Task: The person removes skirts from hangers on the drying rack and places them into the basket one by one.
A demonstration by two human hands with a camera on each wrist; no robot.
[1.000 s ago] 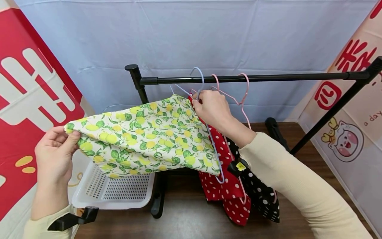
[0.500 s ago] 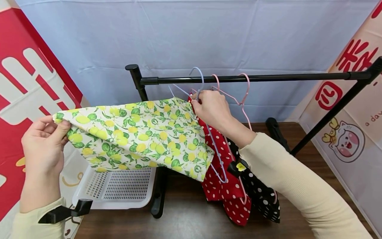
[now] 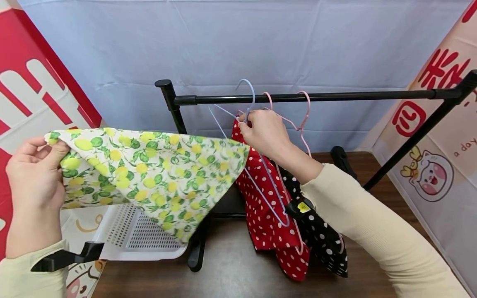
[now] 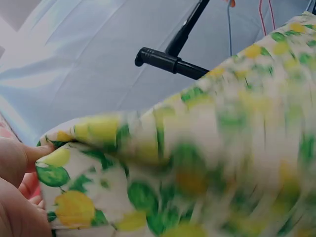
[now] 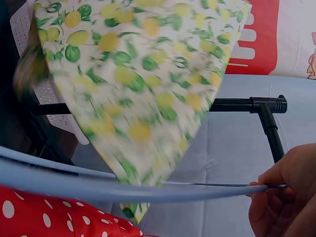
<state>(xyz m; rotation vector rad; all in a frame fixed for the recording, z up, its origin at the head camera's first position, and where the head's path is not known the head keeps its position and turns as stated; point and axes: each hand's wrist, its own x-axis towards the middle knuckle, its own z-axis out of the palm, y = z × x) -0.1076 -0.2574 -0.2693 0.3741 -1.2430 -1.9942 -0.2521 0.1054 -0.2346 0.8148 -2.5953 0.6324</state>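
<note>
My left hand (image 3: 35, 178) pinches one corner of a lemon-print cloth (image 3: 149, 169) between thumb and fingers, holding it out to the left. The cloth's free side hangs down to a point over the white basket (image 3: 149, 250). With my right hand (image 3: 266, 132) I grip a light blue hanger (image 3: 253, 92) near its neck, its hook over the black rod (image 3: 354, 97). Most of the hanger's wire is bare. In the right wrist view, the tip of the cloth overlaps the hanger wire (image 5: 98, 188). The cloth looks motion-blurred in both wrist views.
To the right, a red polka-dot garment (image 3: 261, 207) and a black polka-dot garment (image 3: 329, 231) hang on pink hangers (image 3: 307, 103). The rack's left post (image 3: 177, 116) stands behind the cloth. A brown wooden table (image 3: 238, 273) lies below, with a pale blue backdrop behind.
My left hand has drawn the cloth leftward, off most of the hanger. The cloth's right end has swung down and left. My right hand stays at the hanger, whose hook sits slightly higher.
</note>
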